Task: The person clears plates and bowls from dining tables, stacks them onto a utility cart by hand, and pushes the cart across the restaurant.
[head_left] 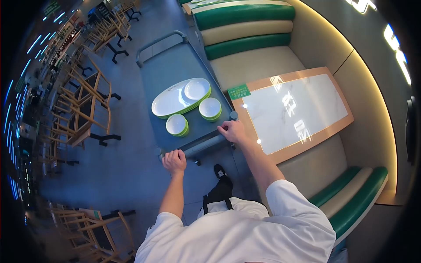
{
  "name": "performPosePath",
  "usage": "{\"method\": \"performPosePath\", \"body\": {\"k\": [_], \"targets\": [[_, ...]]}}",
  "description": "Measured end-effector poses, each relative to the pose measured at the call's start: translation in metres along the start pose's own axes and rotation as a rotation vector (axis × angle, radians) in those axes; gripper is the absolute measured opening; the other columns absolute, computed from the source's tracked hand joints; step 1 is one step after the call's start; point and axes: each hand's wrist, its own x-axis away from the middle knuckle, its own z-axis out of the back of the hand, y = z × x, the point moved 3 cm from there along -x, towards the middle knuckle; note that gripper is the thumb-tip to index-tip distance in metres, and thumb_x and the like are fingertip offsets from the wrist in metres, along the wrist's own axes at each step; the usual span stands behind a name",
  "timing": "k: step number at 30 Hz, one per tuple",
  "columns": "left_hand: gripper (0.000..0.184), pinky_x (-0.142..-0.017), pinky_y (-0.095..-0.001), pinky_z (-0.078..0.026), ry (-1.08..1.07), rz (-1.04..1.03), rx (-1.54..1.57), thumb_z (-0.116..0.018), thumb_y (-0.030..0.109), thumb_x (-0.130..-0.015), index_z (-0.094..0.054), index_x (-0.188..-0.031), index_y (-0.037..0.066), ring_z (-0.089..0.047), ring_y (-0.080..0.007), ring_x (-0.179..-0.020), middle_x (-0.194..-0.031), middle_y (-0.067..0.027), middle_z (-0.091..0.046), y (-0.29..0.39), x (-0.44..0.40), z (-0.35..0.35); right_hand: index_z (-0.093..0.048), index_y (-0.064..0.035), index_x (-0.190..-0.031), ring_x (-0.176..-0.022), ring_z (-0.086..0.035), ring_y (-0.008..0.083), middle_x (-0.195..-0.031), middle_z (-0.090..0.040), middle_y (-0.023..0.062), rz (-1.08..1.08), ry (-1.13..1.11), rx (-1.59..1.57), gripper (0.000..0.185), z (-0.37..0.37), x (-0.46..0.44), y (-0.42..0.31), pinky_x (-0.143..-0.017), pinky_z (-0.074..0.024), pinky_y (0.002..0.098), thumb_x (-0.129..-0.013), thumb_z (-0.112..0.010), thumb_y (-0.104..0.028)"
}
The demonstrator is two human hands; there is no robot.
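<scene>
As both hands (174,161) (233,131) hold the cart (164,59), it bears platters (169,101); bowls (176,125) too.

Identified as a restaurant dining area. Fitted along one side with booth seating (243,27) in green and cream upholstery, arranged at both ends of a wood-edged table (324,101) with a marble-look top. Marked at one corner of that table with a small green card (239,91) bearing printed text. Lit along the booth wall by a warm, curving light strip (351,45), with glowing white signage (398,55) mounted beyond. Furnished on the opposite side with numerous wooden-framed chairs (90,120) and dark pedestal bases (103,138). Equipped with a grey trolley (169,63) carrying white-and-green oval plates (169,101) and stacked bowls (176,124).
</scene>
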Motion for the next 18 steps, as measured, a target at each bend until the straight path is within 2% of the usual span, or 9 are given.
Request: {"method": "performPosePath", "body": {"k": [4,8,10,14,17,18], "targets": [[0.028,-0.071,-0.0434,-0.044,0.051,-0.02,0.009,-0.061,0.029,-0.093,-0.065,-0.071,0.013,-0.061,-0.0262,-0.077,-0.073,-0.0014,-0.064,-0.022,-0.054,-0.028,-0.078,-0.0119,-0.083,-0.081,-0.07,0.0292,-0.082,-0.076,0.0086,0.041,0.129,0.046,0.036,-0.01,-0.057,-0.014,-0.088,-0.0491,0.0422,-0.09,-0.068,-0.046],[0.03,-0.075,-0.0443,-0.044,0.038,-0.002,0.072,-0.063,0.032,-0.093,-0.065,-0.07,0.012,-0.062,-0.0267,-0.079,-0.073,-0.0018,-0.066,-0.047,-0.115,-0.056,-0.078,-0.0108,-0.082,-0.083,-0.071,0.0332,-0.08,-0.075,0.0116,0.019,0.113,-0.073,0.038,-0.027,-0.129,-0.021,-0.079,-0.0551,0.0451,-0.088,-0.07,-0.047],[0.031,-0.08,-0.0448,-0.046,-0.058,0.06,0.044,-0.061,0.033,-0.094,-0.067,-0.073,0.012,-0.063,-0.0273,-0.083,-0.077,-0.0017,-0.068,-0.058,-0.142,-0.074,-0.078,-0.0097,-0.083,-0.081,-0.071,0.034,-0.079,-0.074,0.0127,-0.008,0.113,-0.042,0.038,-0.031,-0.161,-0.03,-0.077,-0.0558,0.0449,-0.088,-0.07,-0.046],[0.028,-0.076,-0.0446,-0.045,0.009,0.057,0.004,-0.062,0.03,-0.091,-0.066,-0.069,0.012,-0.064,-0.0269,-0.081,-0.074,-0.0015,-0.068,-0.074,-0.203,-0.112,-0.077,-0.0071,-0.085,-0.077,-0.072,0.0332,-0.078,-0.073,0.0148,0.037,0.14,-0.065,0.038,-0.036,-0.233,-0.039,-0.074,-0.0562,0.044,-0.088,-0.069,-0.044],[0.028,-0.076,-0.0447,-0.046,-0.024,0.013,-0.025,-0.061,0.03,-0.091,-0.068,-0.071,0.012,-0.065,-0.027,-0.081,-0.077,-0.0015,-0.07,-0.092,-0.247,-0.132,-0.077,-0.007,-0.082,-0.076,-0.071,0.0344,-0.074,-0.073,0.0142,0.048,0.185,-0.052,0.036,-0.049,-0.281,-0.046,-0.075,-0.0563,0.0456,-0.087,-0.068,-0.042],[0.029,-0.077,-0.0447,-0.046,-0.102,0.045,-0.05,-0.06,0.031,-0.091,-0.07,-0.073,0.012,-0.065,-0.027,-0.083,-0.079,-0.0022,-0.072,-0.098,-0.262,-0.142,-0.077,-0.007,-0.082,-0.076,-0.071,0.0344,-0.074,-0.073,0.0142,0.043,0.184,-0.068,0.036,-0.054,-0.298,-0.049,-0.075,-0.0563,0.0456,-0.087,-0.068,-0.042]]}}
